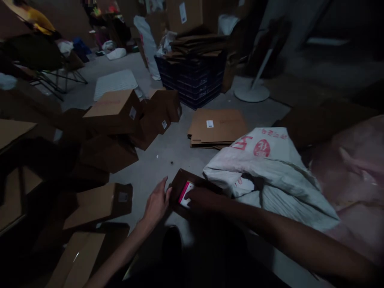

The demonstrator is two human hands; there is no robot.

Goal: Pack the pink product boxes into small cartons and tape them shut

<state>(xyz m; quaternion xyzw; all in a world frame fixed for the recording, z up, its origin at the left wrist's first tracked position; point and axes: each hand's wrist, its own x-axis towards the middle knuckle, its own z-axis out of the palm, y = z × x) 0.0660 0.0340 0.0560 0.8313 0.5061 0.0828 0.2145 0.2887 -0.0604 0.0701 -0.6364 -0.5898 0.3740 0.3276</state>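
A small open cardboard box (180, 182) sits on the grey floor just in front of me. My left hand (156, 204) rests against its left side, fingers together and extended along the box wall. My right hand (199, 199) reaches into the box and touches a white packet with a pink edge (185, 193). Its fingers are dark and partly hidden, so the grip is unclear. A big white woven sack with red print (264, 168) lies right beside the box.
Several closed cardboard boxes (114, 110) lie scattered on the left and front left. Flattened cardboard (216, 127) sits on the floor ahead. A dark blue crate stack (192, 78) and a white fan base (252, 93) stand farther back. A person sits at the far left.
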